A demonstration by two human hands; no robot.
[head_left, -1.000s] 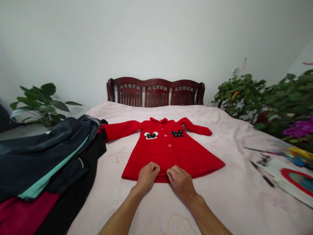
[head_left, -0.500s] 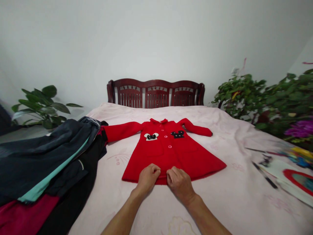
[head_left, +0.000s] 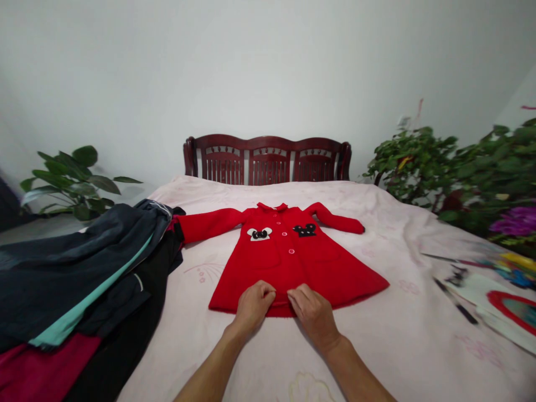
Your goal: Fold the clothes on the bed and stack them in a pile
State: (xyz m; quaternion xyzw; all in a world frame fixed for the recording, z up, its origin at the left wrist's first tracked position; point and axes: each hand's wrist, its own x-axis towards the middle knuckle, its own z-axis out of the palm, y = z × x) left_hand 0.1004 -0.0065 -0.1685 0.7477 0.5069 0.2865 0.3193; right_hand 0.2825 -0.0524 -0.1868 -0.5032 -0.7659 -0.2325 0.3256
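A red coat lies front up on the bed, its collar toward the headboard and both sleeves spread out. Buttons run down its middle, with a white bow patch and a black dotted patch on the chest. At the near hem, my left hand pinches the cloth left of centre. My right hand has its fingers closed on the hem just right of centre. A short stretch of hem shows between the two hands; the fingertips are partly hidden.
Dark jackets and trousers lie heaped on the left, touching the coat's left cuff. A black pen-like object and a red-rimmed item lie at right on the pink sheet. Plants flank the wooden headboard.
My right hand has shifted slightly to the right along the hem, widening the gap between the hands. My left hand and the coat stay nearly the same.
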